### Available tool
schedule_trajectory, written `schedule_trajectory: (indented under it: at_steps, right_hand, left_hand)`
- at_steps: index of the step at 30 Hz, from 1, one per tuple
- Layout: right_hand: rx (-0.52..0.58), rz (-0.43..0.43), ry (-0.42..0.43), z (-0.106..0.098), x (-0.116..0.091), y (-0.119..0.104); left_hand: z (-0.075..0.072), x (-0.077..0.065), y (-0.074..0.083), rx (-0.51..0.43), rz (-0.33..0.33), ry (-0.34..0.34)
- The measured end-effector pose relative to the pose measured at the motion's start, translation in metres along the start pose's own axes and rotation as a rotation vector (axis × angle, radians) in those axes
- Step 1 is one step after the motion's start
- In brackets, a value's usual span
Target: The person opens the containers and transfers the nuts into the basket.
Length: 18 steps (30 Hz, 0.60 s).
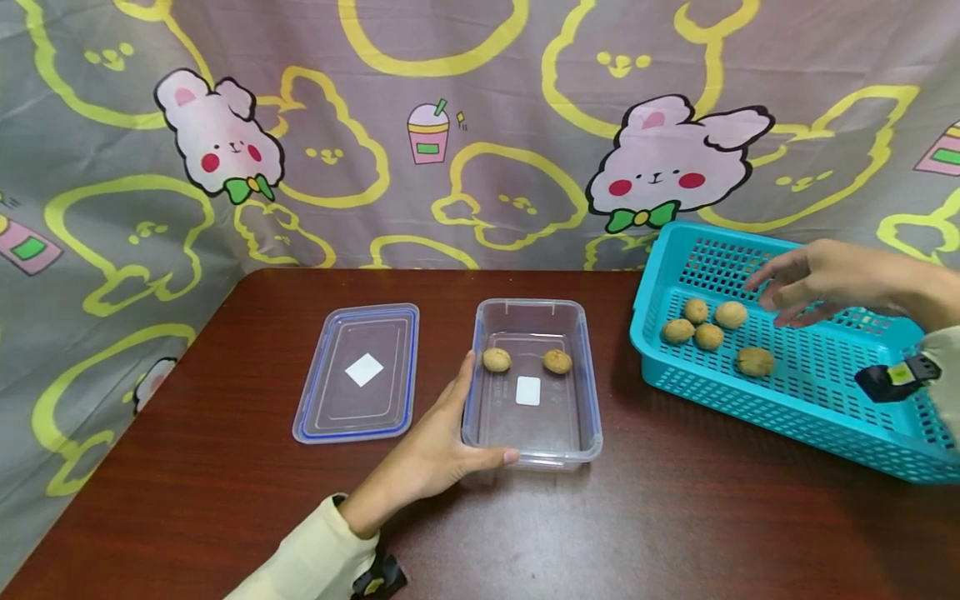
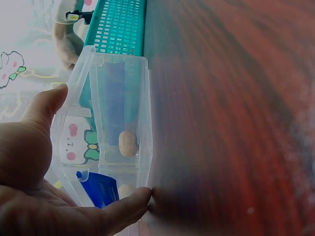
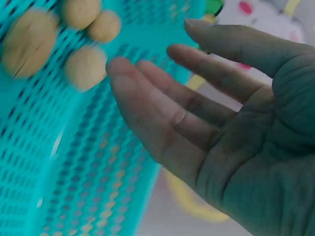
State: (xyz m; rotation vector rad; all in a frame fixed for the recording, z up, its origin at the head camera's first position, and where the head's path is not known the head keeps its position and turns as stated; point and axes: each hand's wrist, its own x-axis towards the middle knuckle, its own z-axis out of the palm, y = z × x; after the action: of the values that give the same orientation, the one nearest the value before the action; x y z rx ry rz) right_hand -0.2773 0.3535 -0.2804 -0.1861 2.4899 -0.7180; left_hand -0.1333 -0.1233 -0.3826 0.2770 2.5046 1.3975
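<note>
My left hand holds the near-left corner of a clear plastic container, thumb along its front and fingers along its left side. Inside lie two walnuts, one on the left and one on the right. My right hand is over the turquoise basket, fingers loosely spread and holding nothing. In the right wrist view, its fingertips are near several walnuts. The basket holds a cluster of walnuts and a darker walnut slightly apart.
A clear lid with a blue seal and a white sticker lies left of the container. Everything stands on a dark reddish-brown table. Behind it hangs a patterned cloth with cartoon rabbits.
</note>
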Motion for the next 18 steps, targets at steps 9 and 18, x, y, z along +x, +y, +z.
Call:
schedule_trajectory:
  at_steps: [9,18]
  right_hand:
    - [-0.086,-0.121,0.202,0.026,-0.018,-0.069]
    - [-0.082,-0.202,0.26,0.065,-0.026,-0.119]
  left_hand:
    - [-0.001,0.0,0.0,0.005,0.005,-0.003]
    - [0.0,0.0,0.0,0.0,0.006,-0.001]
